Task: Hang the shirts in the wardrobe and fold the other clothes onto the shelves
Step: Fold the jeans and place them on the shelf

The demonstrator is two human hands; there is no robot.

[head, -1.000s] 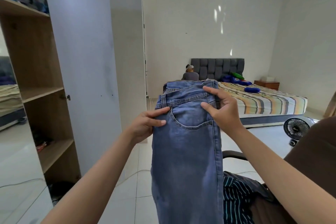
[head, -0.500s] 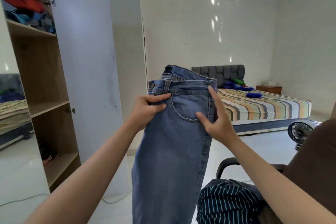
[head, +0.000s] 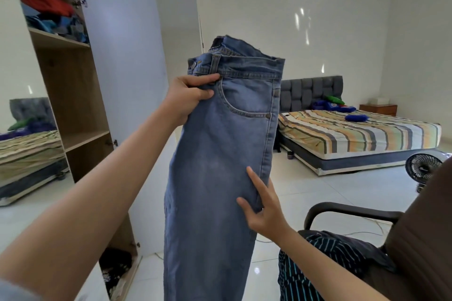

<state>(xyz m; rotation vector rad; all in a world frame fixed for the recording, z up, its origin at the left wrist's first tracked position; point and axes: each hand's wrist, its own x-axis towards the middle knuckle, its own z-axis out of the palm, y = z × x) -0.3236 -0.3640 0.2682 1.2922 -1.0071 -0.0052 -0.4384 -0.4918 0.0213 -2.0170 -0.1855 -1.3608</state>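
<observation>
The fingers [head: 208,85] of my left hand [head: 188,98] are curled round the waistband edge of the jeans [head: 220,166], pinching the denim just beside the front pocket and carrying their whole weight. My right hand [head: 264,210] is lower down on the outer seam, with the forefinger straight and laid flat against the cloth and the thumb spread on the front; I cannot tell whether the remaining fingers are tucked behind the leg and gripping it.

The jeans hang upright in the air in front of me, already doubled leg on leg, waist at the top, the hems below the edge of view. They are between the open wardrobe [head: 73,105] on my left and the chair [head: 415,239] on my right, where a striped garment [head: 318,264] lies on the seat.

I judge this to be the folding step for a garment that is not a shirt: the lengthwise fold looks made, the crosswise fold not yet. The next move calls for a firm hold with the right hand at the thigh, then bringing the lower legs up to the waistband while the left hand keeps the top level. After that I need a free shelf [head: 85,138]; the middle one looks bare, while the top shelf [head: 58,40] holds a pile of clothes.
</observation>
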